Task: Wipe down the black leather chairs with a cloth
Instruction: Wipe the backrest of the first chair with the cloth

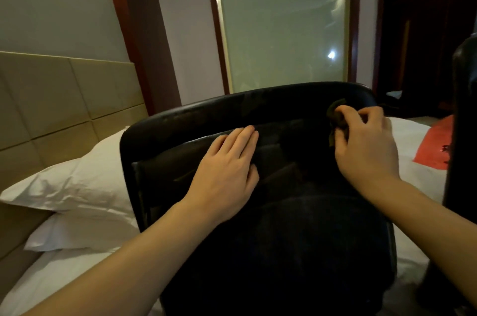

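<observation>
A black leather chair (185, 119) fills the middle of the head view, its backrest curving away from me and its seat dark below. My left hand (227, 168) lies flat on the backrest with its fingers straight. My right hand (366, 145) grips a small dark crumpled cloth (335, 114) and holds it against the upper right part of the backrest, near the top edge. Most of the cloth is hidden under my fingers.
A bed with white pillows (74, 186) and a beige padded headboard (51, 98) lies behind and left of the chair. A second dark chair back (462, 122) rises at the right edge. A red bag (436, 145) lies on the bed. A frosted glass panel (281, 21) stands beyond.
</observation>
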Demonstrator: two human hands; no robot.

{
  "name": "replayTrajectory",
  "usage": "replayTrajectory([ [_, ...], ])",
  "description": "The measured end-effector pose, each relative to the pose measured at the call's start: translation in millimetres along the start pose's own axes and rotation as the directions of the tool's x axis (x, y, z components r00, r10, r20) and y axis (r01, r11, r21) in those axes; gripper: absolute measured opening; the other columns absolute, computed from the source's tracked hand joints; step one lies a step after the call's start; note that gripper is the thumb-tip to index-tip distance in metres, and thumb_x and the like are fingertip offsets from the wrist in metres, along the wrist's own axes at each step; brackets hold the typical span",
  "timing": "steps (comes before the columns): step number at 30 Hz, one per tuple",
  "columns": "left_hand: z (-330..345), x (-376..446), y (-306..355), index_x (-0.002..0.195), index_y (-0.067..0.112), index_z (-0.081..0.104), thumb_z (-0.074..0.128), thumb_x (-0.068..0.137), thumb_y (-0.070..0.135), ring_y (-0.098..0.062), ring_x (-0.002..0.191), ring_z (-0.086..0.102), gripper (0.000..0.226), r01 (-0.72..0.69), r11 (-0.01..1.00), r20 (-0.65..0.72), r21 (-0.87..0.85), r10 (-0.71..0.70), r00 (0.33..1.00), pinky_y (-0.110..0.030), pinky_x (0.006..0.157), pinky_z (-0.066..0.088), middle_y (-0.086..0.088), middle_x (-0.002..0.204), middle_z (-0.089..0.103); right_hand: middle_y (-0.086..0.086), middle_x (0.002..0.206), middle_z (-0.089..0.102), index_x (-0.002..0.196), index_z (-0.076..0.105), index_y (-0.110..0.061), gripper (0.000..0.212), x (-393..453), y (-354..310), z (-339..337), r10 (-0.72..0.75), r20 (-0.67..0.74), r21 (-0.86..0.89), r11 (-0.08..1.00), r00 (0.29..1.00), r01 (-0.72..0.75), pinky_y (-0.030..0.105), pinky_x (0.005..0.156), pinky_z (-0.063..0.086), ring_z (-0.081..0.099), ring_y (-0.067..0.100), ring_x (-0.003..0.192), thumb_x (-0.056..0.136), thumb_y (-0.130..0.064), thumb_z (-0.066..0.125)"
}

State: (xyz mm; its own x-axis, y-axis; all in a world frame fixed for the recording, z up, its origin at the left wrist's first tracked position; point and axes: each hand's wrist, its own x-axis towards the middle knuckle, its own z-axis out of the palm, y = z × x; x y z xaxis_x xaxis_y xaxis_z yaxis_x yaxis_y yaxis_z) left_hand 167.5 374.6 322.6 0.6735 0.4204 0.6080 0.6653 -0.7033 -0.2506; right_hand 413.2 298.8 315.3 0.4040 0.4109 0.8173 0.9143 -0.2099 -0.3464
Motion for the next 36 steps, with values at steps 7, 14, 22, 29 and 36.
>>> replayTrajectory([
  [7,-1,-48,-46,0.154,0.014,0.037,0.031,0.102,0.037,-0.02,0.146,0.037,0.058,0.106,0.994,-0.032,0.04,-0.105,0.994,-0.035,0.12,0.022,-0.004,0.158,0.04,0.01,0.125,0.043,0.136,0.047,-0.023,0.047,-46,-116,31,-0.208,0.088,0.085,0.976,0.974,0.201,0.037,0.08,0.053,0.045,0.029,0.112,0.091,-0.02,0.059],
  [14,2,-57,-53,0.151,0.016,0.042,0.041,0.103,0.032,-0.021,0.14,0.043,0.051,0.14,0.99,-0.111,-0.023,-0.141,0.984,-0.035,0.117,0.026,-0.003,0.152,0.045,0.013,0.113,0.049,0.129,0.054,-0.02,0.043,-3,-41,4,-0.214,0.053,-0.024,0.976,0.975,0.216,0.039,0.076,0.046,0.052,0.035,0.1,0.087,-0.024,0.062],
  [22,-7,-83,-101,0.155,0.024,0.031,0.064,0.089,0.052,-0.028,0.148,0.022,0.079,0.426,0.894,-0.119,-0.136,-0.442,0.889,-0.046,0.12,0.021,-0.006,0.16,0.024,0.019,0.116,0.044,0.123,0.056,-0.013,0.035,-5,-74,22,0.038,-0.009,0.062,0.997,0.999,-0.037,0.038,0.083,0.04,0.043,0.038,0.105,0.089,-0.018,0.057],
  [29,0,-78,-105,0.158,0.039,0.001,0.076,0.08,0.049,-0.028,0.153,0.012,0.108,0.516,0.736,-0.013,-0.439,-0.579,0.815,-0.05,0.118,0.03,0.003,0.166,-0.004,0.007,0.125,0.044,0.137,0.045,-0.021,0.046,-47,-177,48,-0.414,0.155,0.213,0.9,0.897,0.379,0.034,0.089,0.05,0.046,0.022,0.111,0.093,-0.028,0.056],
  [36,-5,-82,-108,0.155,0.048,-0.01,0.079,0.074,0.057,-0.031,0.134,0.046,0.121,0.609,0.549,0.178,-0.572,-0.642,0.746,-0.047,0.108,0.044,-0.006,0.152,0.028,0.014,0.114,0.047,0.13,0.053,-0.015,0.043,-9,-75,19,-0.217,0.095,-0.029,0.975,0.972,0.221,0.039,0.079,0.045,0.048,0.034,0.102,0.088,-0.022,0.062],
])
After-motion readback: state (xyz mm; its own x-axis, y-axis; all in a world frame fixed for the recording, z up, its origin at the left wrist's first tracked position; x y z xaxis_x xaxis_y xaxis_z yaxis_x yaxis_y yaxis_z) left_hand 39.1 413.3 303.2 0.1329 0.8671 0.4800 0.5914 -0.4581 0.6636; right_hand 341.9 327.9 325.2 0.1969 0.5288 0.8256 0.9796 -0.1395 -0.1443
